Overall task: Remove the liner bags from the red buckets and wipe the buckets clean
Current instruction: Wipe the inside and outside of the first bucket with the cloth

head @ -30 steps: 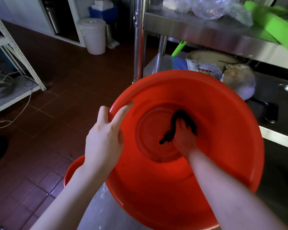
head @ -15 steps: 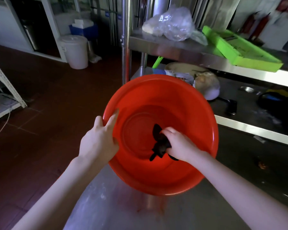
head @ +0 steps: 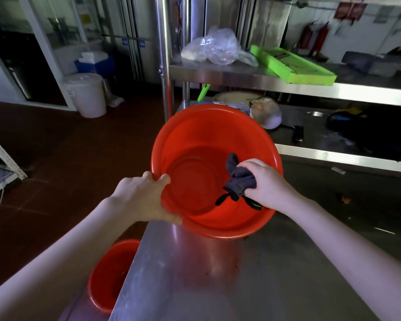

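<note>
Left hand grips tilted bucket; right hand (fisted) clutches cloth.

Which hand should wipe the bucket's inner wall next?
Right. The right hand grips the dark cloth inside the red bucket; the left hand grips its rim, steadying it.

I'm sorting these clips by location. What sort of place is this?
Probably a commercial kitchen or food-prep room: a stainless steel worktable, steel shelving holding a green tray, and fire extinguishers by the far wall.
</note>
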The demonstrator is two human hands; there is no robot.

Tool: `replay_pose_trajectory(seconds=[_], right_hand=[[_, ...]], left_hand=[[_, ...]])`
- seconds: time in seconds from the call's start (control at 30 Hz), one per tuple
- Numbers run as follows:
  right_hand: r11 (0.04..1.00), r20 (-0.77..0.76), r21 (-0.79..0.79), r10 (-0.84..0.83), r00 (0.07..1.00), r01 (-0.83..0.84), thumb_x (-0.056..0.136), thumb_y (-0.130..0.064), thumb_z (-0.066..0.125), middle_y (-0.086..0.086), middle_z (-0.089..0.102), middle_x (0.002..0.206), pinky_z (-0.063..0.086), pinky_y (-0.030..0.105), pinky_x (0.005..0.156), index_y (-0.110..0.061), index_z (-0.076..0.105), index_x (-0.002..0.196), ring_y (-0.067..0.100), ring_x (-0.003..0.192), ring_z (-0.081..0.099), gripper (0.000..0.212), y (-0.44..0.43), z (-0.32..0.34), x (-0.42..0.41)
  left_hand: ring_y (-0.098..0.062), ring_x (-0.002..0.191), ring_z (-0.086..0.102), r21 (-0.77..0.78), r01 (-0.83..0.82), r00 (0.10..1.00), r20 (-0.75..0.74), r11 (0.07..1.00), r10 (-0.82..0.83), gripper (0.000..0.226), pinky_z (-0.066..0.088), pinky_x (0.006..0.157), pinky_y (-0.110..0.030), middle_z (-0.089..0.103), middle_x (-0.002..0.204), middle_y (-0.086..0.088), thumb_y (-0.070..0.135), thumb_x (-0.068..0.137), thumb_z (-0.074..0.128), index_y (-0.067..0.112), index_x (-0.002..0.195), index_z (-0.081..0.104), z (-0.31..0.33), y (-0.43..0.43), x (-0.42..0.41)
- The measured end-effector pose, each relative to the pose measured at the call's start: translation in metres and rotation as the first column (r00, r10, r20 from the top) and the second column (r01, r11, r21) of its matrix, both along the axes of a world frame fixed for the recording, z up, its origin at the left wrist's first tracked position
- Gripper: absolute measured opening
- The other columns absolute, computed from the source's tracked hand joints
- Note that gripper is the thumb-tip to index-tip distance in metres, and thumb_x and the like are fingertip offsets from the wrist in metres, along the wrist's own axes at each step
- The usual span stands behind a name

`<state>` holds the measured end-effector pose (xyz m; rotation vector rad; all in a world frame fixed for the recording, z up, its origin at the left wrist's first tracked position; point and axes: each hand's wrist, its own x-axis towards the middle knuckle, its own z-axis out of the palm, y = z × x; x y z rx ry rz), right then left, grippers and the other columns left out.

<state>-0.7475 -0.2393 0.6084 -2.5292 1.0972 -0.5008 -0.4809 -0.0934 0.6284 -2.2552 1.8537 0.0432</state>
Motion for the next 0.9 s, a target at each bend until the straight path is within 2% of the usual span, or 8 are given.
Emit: replay_pose_trajectory(seconds=[0.1,0.2,0.27,0.37,0.5,0.7,0.8,0.9], right_hand=[[0.999,0.003,0.008,-0.039,0.999,0.039,0.07,-0.007,0.064,-0.01,0.05,0.125,0.046,0.032,0.092,-0.021,0.056,0.122,0.015,0.109,0.055,0.055,0.011,0.002,-0.007],[0.998,-0.001,0.024,-0.056,0.998,0.056,0.071,-0.008,0.064,-0.012,0.049,0.127,0.045,0.03,0.094,-0.022,0.055,0.124,0.012,0.11,0.053,0.056,0.02,0.003,-0.012],[0.997,0.01,0.053,-0.06,0.998,0.059,0.07,-0.007,0.065,-0.014,0.049,0.124,0.044,0.026,0.092,-0.023,0.056,0.123,0.011,0.108,0.053,0.055,0.025,0.003,-0.015],[0.995,0.015,0.086,-0.049,0.999,0.047,0.07,-0.006,0.063,-0.016,0.049,0.121,0.044,0.026,0.091,-0.024,0.057,0.12,0.011,0.107,0.054,0.054,0.031,0.0,-0.022],[0.997,0.05,0.064,-0.048,0.998,0.044,0.069,-0.005,0.064,-0.013,0.051,0.121,0.042,0.026,0.091,-0.023,0.058,0.12,0.013,0.108,0.055,0.054,0.027,0.001,-0.033],[0.996,0.179,-0.003,-0.092,0.98,0.094,0.068,-0.002,0.065,-0.008,0.054,0.12,0.039,0.019,0.086,-0.021,0.06,0.119,0.008,0.102,0.053,0.055,0.017,0.022,-0.062],[0.995,0.261,-0.017,-0.087,0.962,0.095,0.068,-0.001,0.068,-0.008,0.054,0.112,0.031,-0.002,0.079,-0.019,0.061,0.118,-0.005,0.093,0.046,0.054,0.015,0.037,-0.078],[0.994,0.338,-0.026,-0.088,0.937,0.103,0.067,0.001,0.069,-0.011,0.053,0.108,0.028,-0.007,0.078,-0.019,0.061,0.119,-0.009,0.092,0.044,0.056,0.016,0.044,-0.086]], left_hand=[[-0.022,0.099,0.058,-0.117,0.209,0.955,0.24,0.971,-0.176,0.089,0.045,0.075,-0.032,0.057,0.107,-0.002,0.091,0.061,0.041,0.039,0.132,0.043,0.001,0.004,0.004],[-0.027,0.091,0.061,-0.328,0.469,0.851,0.415,0.82,-0.321,0.061,0.05,0.076,-0.038,0.064,0.1,-0.01,0.072,0.066,0.067,0.026,0.106,0.072,-0.008,0.011,-0.003],[-0.032,0.1,0.063,-0.396,0.523,0.835,0.416,0.755,-0.36,0.047,0.052,0.086,-0.044,0.065,0.109,-0.014,0.06,0.067,0.076,0.022,0.094,0.074,-0.012,0.01,-0.008],[-0.033,0.125,0.054,-0.413,0.574,0.814,0.383,0.707,-0.437,0.03,0.04,0.106,-0.054,0.063,0.124,-0.012,0.047,0.076,0.073,0.021,0.093,0.073,-0.016,0.004,-0.019],[-0.028,0.102,0.066,-0.401,0.615,0.788,0.34,0.679,-0.513,0.025,0.036,0.105,-0.062,0.068,0.092,-0.006,0.041,0.075,0.077,0.021,0.09,0.074,-0.018,-0.004,-0.045],[-0.028,0.081,0.064,-0.499,0.464,0.882,0.185,0.732,-0.432,0.03,0.035,0.104,-0.064,0.064,0.087,-0.006,0.038,0.072,0.082,0.017,0.091,0.073,-0.03,-0.003,-0.079],[-0.031,0.084,0.062,-0.569,0.256,0.959,0.045,0.782,-0.281,0.028,0.035,0.102,-0.06,0.062,0.087,-0.005,0.04,0.084,0.069,0.014,0.096,0.071,-0.028,-0.001,-0.089],[-0.028,0.096,0.058,-0.599,-0.009,0.986,-0.137,0.801,-0.092,0.033,0.033,0.098,-0.052,0.062,0.093,0.0,0.045,0.093,0.054,0.017,0.105,0.065,-0.023,0.0,-0.095]])
